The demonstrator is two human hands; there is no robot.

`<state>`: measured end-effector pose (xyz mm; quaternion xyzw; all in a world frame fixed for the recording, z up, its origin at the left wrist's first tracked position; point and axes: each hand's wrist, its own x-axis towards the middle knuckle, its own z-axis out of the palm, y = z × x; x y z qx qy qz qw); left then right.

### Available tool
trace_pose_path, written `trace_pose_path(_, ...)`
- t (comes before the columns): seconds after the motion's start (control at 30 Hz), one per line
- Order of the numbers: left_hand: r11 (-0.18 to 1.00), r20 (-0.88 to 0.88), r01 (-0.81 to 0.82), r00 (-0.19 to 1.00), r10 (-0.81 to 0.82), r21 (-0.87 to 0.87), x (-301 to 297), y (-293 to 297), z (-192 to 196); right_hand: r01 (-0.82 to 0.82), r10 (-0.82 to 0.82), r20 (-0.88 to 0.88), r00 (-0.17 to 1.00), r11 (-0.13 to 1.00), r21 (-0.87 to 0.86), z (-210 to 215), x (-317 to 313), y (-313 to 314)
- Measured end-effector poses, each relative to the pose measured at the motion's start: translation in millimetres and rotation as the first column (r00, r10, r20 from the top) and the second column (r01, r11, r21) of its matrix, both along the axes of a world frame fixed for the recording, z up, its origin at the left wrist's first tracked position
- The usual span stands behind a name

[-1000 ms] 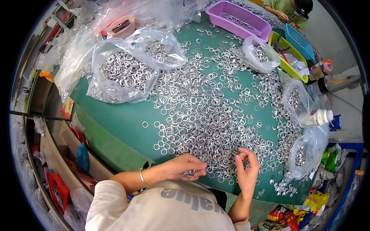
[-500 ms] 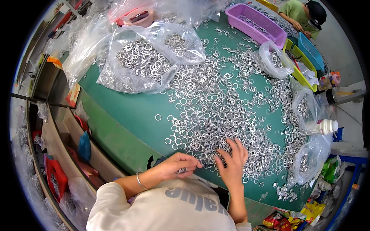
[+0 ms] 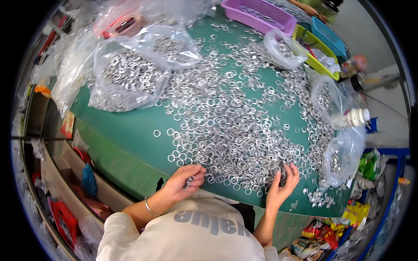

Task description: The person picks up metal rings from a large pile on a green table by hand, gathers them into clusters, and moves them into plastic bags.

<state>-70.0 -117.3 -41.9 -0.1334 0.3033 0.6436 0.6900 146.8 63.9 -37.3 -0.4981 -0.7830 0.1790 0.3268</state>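
A wide spread of silver metal rings covers the middle of the green table. At the near edge of the spread, my left hand is closed around a few metal rings, whose edges show below its curled fingers. Farther right, my right hand reaches over the near right part of the spread. Its thumb and fingers are apart, with the fingertips at the loose rings, and I see nothing held in it. A bracelet circles my left wrist.
Clear bags of rings lie at the far left. A purple basin, a yellow-green basket and a blue tray stand at the far right, near another person's hand. A white bottle lies among bags on the right.
My right hand has moved right across the rings, away from my left hand. The left hand stays closed on rings. The whole view has shifted, so the table contents appear farther left.
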Motion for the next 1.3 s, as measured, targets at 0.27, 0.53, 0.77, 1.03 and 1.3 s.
trace_pose_path(0.27,0.997,-0.047,-0.082,0.996,0.081,-0.013,2.3,17.9,7.9,0.130,-0.138,-0.157,0.978,0.990,-0.058,-9.7,43.7,37.2)
trace_pose_path(0.53,0.992,-0.606,-0.071,0.795,-0.004,-0.100,15.2,25.0,10.2,-0.094,0.040,-0.284,0.958,0.979,-0.179,-6.6,54.0,78.9)
trace_pose_path(0.77,0.940,-0.995,-0.337,-0.098,0.022,0.054,14.7,12.2,-20.9,0.047,-0.061,0.175,0.983,0.995,0.085,-16.6,42.8,157.3)
trace_pose_path(1.03,0.942,-0.960,-0.295,-0.268,0.080,0.161,12.5,15.1,-27.6,0.341,-0.371,0.525,0.766,0.927,0.156,-36.5,39.6,235.1)
trace_pose_path(1.3,0.948,-0.952,-0.278,-0.299,0.069,0.156,11.7,9.6,-31.3,0.113,-0.147,0.351,0.925,0.987,0.116,-27.6,33.3,192.5)
